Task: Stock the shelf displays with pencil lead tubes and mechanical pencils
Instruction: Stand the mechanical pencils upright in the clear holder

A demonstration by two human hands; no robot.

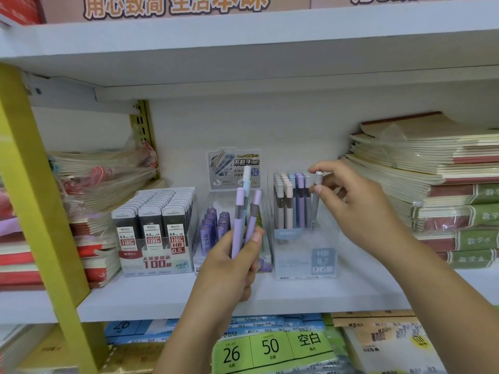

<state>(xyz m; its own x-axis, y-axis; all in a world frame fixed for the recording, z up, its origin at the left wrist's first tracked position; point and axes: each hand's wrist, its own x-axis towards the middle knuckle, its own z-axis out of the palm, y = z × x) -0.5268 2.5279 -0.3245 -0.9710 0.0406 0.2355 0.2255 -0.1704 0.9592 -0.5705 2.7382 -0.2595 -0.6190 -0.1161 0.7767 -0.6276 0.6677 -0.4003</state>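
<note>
Head view of a smooth white shelf (297,295) carrying 3 clear plastic display boxes side by side. The left hand (232,271) grips 3 slim cylindrical mechanical pencils (239,220), fanned in front of the middle box: 2 lilac and 1 pale blue, with matte barrels and a grey band. Their long axes are near vertical, cap ends up, and the lower ends are hidden in the fist. The right hand (359,203) pinches a grey pencil (315,203) between thumb and forefinger at its silver-capped top. This pencil stands upright, cap up, in the right box (305,257), just beside the stocked pencils (290,201), which are beige, blue, lilac and grey and all upright. The right box reads "HB 0.7" and "CLOUD". The middle box (201,255) holds translucent purple lead tubes (216,225), upright and marked "07 2B"; its grey header card (232,168) also shows "07 2B". The left box (156,263) holds 3 columns of flat black lead cases (152,211) with pale caps, labelled "0.5 HB" and "100". Soft-cover notebooks (432,179) lie stacked flat at the right, and film-wrapped stacks (102,176) lie at the left. On the level below, green packs (270,346) read "26", "50" and "空白"
</note>
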